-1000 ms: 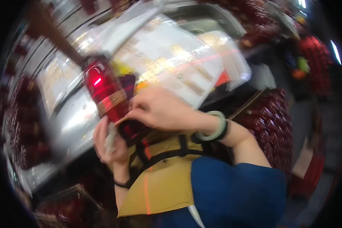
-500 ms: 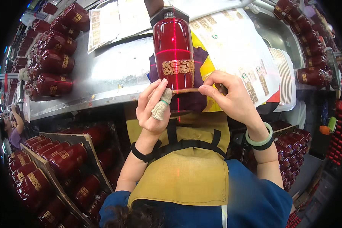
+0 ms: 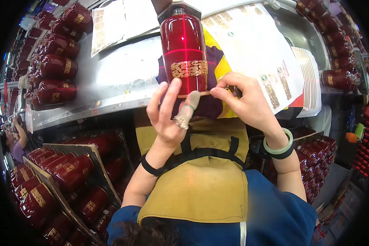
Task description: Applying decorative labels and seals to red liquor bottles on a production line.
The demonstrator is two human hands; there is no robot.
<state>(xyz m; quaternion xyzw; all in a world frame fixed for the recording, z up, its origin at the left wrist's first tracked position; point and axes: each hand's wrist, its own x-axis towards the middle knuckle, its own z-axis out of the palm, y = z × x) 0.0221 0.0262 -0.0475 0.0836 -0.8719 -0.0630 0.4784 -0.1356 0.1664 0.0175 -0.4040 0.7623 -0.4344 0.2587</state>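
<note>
Work at a metal counter (image 3: 129, 61), parts given from largest to smallest. A white sheet of gold motifs (image 3: 256, 49) covers much of the right side. The red bottle (image 3: 183, 37) lies on a purple cloth (image 3: 214, 57) at the counter's near edge, neck pointing away from the person and base toward them; red light lines cross it. The right hand (image 3: 250, 102) is curled beside the base; whether its grip is closed on anything cannot be told. The left hand (image 3: 168, 123) is spread and loose, fingers at the bottle's lower left, covered thumb at the base. A gold patterned band (image 3: 189, 69) rings the lower body. Smallest is a thin tan strip (image 3: 203, 94) along the base, reaching the right thumb. Likely faults: uneven finger pressure could set the strip crooked or crease it; a rolling bottle could misalign it; a brushing fingertip could smear the band.
</note>
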